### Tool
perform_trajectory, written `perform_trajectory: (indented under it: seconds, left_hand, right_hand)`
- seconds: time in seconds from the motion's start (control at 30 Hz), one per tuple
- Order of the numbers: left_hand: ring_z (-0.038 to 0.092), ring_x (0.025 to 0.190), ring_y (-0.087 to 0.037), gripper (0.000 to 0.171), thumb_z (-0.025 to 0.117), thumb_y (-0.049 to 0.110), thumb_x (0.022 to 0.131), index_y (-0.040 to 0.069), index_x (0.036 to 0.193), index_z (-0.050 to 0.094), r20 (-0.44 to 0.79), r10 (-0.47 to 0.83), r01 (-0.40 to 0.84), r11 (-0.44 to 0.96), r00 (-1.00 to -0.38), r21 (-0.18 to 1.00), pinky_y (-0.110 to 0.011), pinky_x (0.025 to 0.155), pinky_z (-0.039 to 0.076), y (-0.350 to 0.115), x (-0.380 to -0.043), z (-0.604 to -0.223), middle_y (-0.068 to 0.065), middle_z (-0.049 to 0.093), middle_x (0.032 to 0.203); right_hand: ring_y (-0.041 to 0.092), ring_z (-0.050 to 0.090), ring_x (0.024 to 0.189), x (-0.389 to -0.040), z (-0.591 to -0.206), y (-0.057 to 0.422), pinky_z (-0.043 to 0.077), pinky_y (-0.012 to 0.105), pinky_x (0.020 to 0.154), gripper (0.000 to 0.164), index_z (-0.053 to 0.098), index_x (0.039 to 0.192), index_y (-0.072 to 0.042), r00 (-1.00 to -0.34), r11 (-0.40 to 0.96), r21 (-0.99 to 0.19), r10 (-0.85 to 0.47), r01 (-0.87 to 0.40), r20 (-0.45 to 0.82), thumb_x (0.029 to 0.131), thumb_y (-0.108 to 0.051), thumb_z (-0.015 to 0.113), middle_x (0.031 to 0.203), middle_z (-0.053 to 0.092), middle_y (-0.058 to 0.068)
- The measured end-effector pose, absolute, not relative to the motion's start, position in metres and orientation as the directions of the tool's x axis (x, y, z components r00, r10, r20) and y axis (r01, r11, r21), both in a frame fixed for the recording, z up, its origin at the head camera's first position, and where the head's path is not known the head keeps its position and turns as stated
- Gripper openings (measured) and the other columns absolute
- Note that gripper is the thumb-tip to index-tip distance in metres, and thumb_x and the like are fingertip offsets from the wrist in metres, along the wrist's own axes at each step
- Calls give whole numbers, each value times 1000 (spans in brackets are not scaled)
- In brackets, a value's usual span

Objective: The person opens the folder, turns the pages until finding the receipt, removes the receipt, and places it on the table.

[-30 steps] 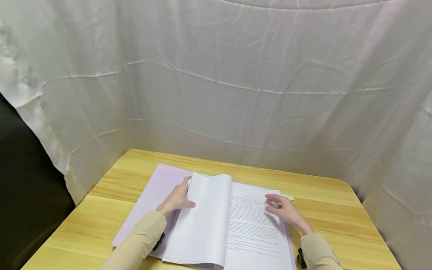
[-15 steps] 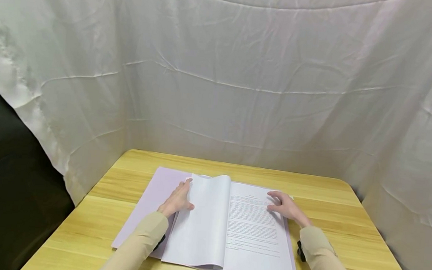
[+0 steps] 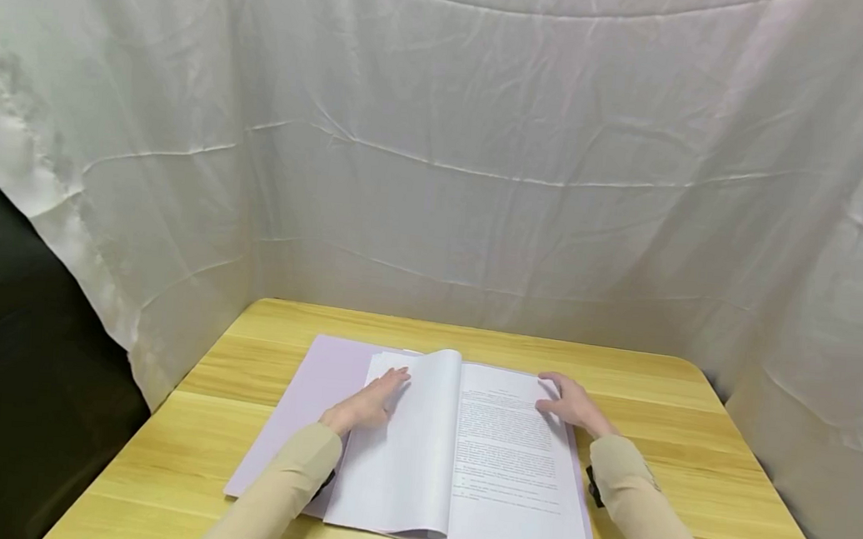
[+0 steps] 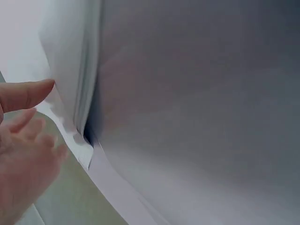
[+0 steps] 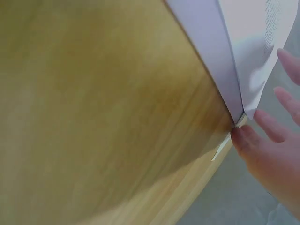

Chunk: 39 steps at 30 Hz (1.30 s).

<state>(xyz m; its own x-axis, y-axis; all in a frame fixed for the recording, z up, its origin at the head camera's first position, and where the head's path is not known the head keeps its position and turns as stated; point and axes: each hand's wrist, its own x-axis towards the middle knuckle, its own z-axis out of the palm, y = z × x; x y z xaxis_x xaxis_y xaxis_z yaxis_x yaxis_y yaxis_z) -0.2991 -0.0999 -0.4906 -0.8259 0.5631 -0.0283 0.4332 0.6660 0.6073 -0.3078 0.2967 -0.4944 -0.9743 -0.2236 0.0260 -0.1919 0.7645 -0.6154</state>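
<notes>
A pale purple folder (image 3: 302,402) lies spread on the table, holding a stack of white paper. Its turned sheets (image 3: 402,468) bow over to the left, blank side up. On the right lies a page of printed text (image 3: 505,442). My left hand (image 3: 371,401) reaches over the turned sheets with fingers extended; in the left wrist view the thumb (image 4: 28,93) is by their edge. My right hand (image 3: 571,403) is at the page's upper right corner, fingers loosely bent and apart. In the right wrist view, fingertips (image 5: 241,133) meet the folder's corner, beside a pale tab (image 5: 220,150).
The wooden table (image 3: 689,454) has rounded far corners. Grey-white cloth (image 3: 483,181) hangs behind it and along both sides. A dark area (image 3: 12,357) shows at the left, past the cloth's edge.
My left hand has moved right, from the turned sheets' left edge onto them. My right hand has shifted slightly up to the page corner, and the pale tab is now covered in the head view.
</notes>
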Motion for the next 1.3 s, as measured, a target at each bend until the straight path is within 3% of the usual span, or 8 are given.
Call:
perform_trajectory:
  seconds: [0.13,0.27,0.47,0.6,0.7,0.83,1.03,1.3]
  left_hand:
    - [15,155,-45,75,43,-24,83,-6,154,27,-141,594,385,665,-792,640,-58,128,13,-97,-299,-491,-26,21,165]
    - [15,156,-40,70,45,-12,92,0,157,24,-225,565,328,709,-794,625,-54,129,13,-95,-299,-492,-22,18,168]
    - [13,157,-38,71,51,-2,93,1,159,22,-265,567,314,720,-780,618,-53,130,13,-97,-299,-491,-22,14,168]
    - [10,158,-38,75,53,1,93,2,160,19,-304,567,273,715,-765,644,-52,130,12,-100,-298,-488,-23,10,169]
    - [9,158,-38,76,53,2,93,2,160,17,-323,565,256,715,-759,650,-52,130,10,-100,-298,-485,-23,9,169]
    - [9,158,-36,76,53,4,94,3,161,17,-334,558,247,723,-760,645,-51,130,11,-100,-297,-484,-22,8,169]
    - [8,159,-35,76,53,5,94,4,161,17,-342,558,238,722,-756,650,-51,130,11,-100,-296,-483,-20,8,170]
    - [7,159,-35,77,53,5,93,3,161,16,-338,566,239,713,-752,659,-51,130,10,-100,-297,-485,-21,7,170]
  right_hand:
    - [59,36,137,-311,-494,293,29,70,116,62,49,140,10,-983,766,-622,-177,-163,40,86,-11,71,145,45,38]
    - [56,40,136,-314,-495,291,32,68,115,56,52,137,11,-987,780,-605,-138,-163,88,87,-6,70,143,48,37]
    - [53,52,123,-315,-494,292,44,64,104,50,57,132,10,-985,783,-601,-87,-160,150,86,-5,70,135,54,36]
    - [40,59,103,-318,-493,293,53,48,89,54,54,137,7,-992,768,-635,-5,-82,122,86,-3,69,118,61,31]
    - [27,54,83,-320,-491,293,45,34,72,54,52,139,5,-992,761,-647,42,-45,119,87,-1,67,94,60,19]
    - [19,46,73,-320,-488,293,35,29,69,47,59,133,4,-985,781,-623,70,-45,159,87,-3,67,78,51,6]
    - [21,50,72,-321,-489,292,35,29,68,44,58,131,8,-978,820,-570,71,-54,195,90,-6,64,77,57,10]
    - [23,51,68,-322,-491,293,35,28,60,34,58,130,-7,-976,845,-530,47,-74,210,96,-8,57,80,60,13]
